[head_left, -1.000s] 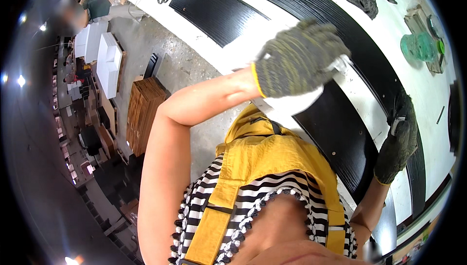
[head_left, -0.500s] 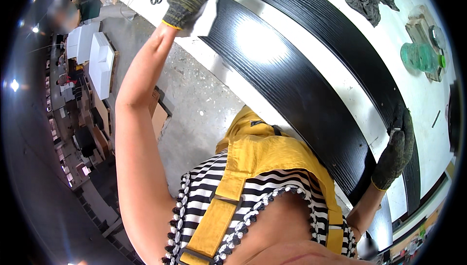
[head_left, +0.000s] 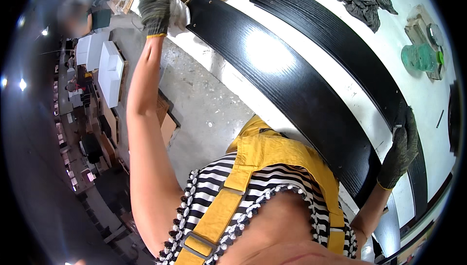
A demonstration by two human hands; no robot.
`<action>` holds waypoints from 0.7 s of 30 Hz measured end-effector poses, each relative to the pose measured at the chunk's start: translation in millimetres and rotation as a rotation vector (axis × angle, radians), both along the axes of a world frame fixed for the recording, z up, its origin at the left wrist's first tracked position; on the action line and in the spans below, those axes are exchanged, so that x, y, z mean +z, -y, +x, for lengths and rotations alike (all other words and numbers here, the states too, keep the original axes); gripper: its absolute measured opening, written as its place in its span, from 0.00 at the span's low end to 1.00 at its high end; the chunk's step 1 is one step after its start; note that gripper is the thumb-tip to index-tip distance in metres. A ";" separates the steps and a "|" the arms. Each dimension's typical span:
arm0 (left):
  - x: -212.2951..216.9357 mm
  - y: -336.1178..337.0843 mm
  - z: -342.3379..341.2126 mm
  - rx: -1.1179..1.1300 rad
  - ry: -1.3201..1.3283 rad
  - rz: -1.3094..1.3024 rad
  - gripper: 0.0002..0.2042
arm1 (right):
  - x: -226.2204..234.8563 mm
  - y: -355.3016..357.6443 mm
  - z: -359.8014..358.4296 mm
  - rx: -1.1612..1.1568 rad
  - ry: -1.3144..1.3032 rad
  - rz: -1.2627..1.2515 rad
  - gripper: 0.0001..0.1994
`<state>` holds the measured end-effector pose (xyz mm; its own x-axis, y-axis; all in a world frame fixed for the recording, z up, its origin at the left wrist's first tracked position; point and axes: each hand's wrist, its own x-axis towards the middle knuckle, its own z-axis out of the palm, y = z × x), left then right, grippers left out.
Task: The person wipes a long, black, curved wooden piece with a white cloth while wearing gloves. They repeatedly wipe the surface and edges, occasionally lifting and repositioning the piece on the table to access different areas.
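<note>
My left hand (head_left: 156, 12), in a dark grey knit glove with a yellow cuff, grips a bunched white cloth (head_left: 179, 16). The cloth is just beyond the left end of a long black wood-grain board (head_left: 292, 87), which lies along the near side of the white table. My right hand (head_left: 401, 150), gloved alike, is over the right part of a second black board (head_left: 331, 31). Its fingers are pressed together, with a small pale spot near the tips. What they hold, if anything, cannot be made out.
On the white table (head_left: 311, 68), a crumpled dark cloth (head_left: 362, 0) lies at the far side. A green translucent bottle (head_left: 419, 58) rests on its side at the right, beside a small block (head_left: 416, 30). White panels (head_left: 112, 73) are stacked on the floor at left.
My left hand has moved left with the white cloth, off the near board's end. The right hand stays at the far board, nearly unmoved. The view has shifted slightly.
</note>
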<state>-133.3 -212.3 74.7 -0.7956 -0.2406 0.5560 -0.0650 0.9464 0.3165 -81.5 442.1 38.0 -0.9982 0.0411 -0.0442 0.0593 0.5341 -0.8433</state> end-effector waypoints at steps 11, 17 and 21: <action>-92.0 -401.0 68.0 -1.559 0.587 2.638 0.31 | -6.5 0.9 3.0 0.066 -0.093 -0.172 0.32; -62.3 -317.9 55.3 -1.380 0.494 1.385 0.37 | -6.0 5.3 5.1 0.047 -0.019 -0.334 0.32; -60.6 -249.7 20.3 -1.343 0.320 0.995 0.24 | -9.2 2.0 2.7 0.064 -0.018 -0.248 0.33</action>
